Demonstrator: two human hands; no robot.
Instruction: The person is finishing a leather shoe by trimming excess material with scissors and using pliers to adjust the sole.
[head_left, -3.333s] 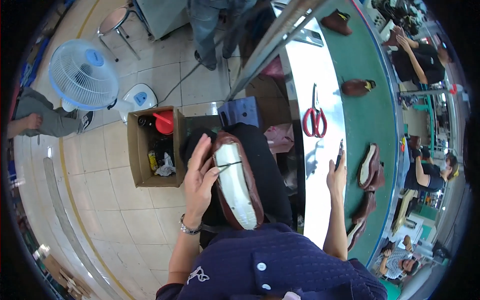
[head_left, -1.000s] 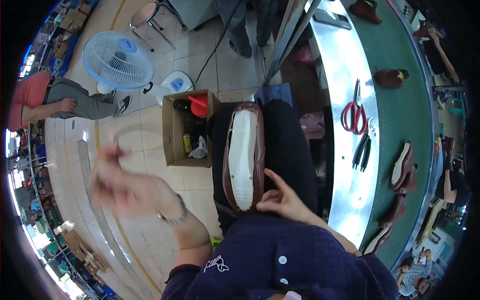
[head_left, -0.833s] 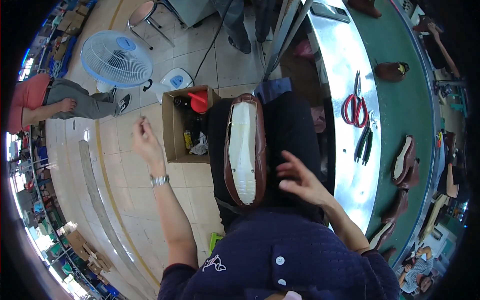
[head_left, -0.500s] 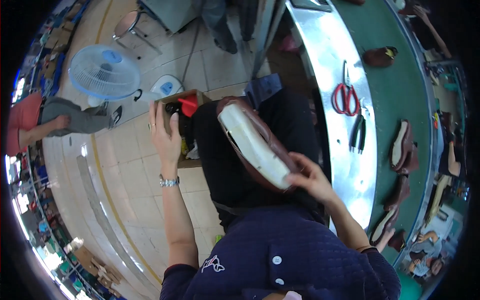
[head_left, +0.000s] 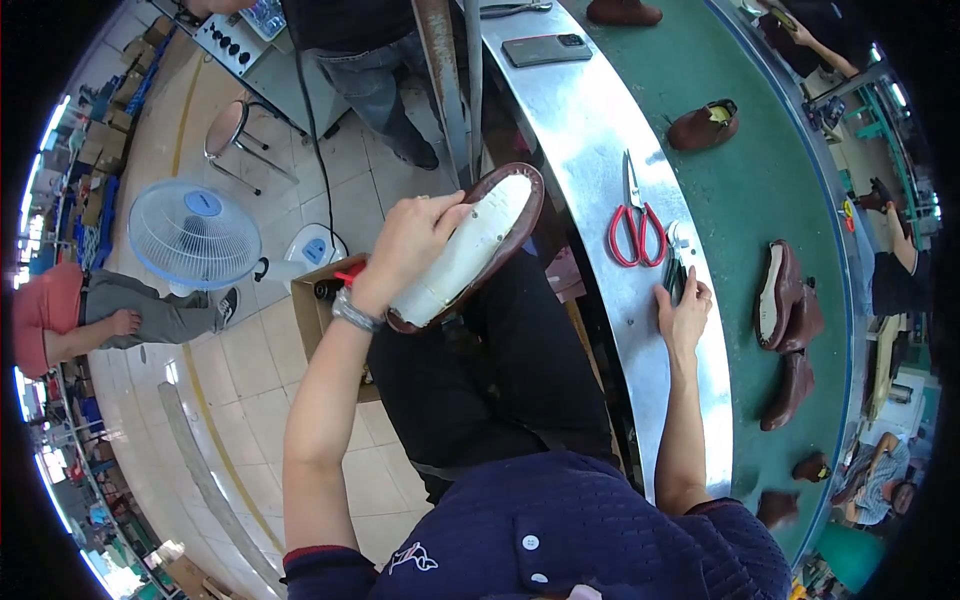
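Observation:
My left hand [head_left: 412, 245] grips a brown leather shoe upper [head_left: 520, 232] by its side, thumb over the edge. Its pale insole faces up, and the folded leather edge runs around it. The shoe is tilted above my lap. On the shiny metal bench edge, my right hand [head_left: 684, 318] has its thumb and fingers around the black handles of the pliers [head_left: 677, 270]. The pliers still lie on the metal. Red-handled scissors [head_left: 636, 228] rest just left of them, blades pointing away from me.
A green conveyor belt [head_left: 735, 210] on the right carries several brown shoes [head_left: 783, 295]. A phone [head_left: 546, 50] lies on the far metal ledge. Left of my legs are an open cardboard box [head_left: 310, 325], a fan [head_left: 195, 235] and a stool [head_left: 228, 130]. People stand nearby.
The shoe has passed from my right hand to my left and turned, pointing up and right. My right hand has moved right to the pliers. The view has shifted.

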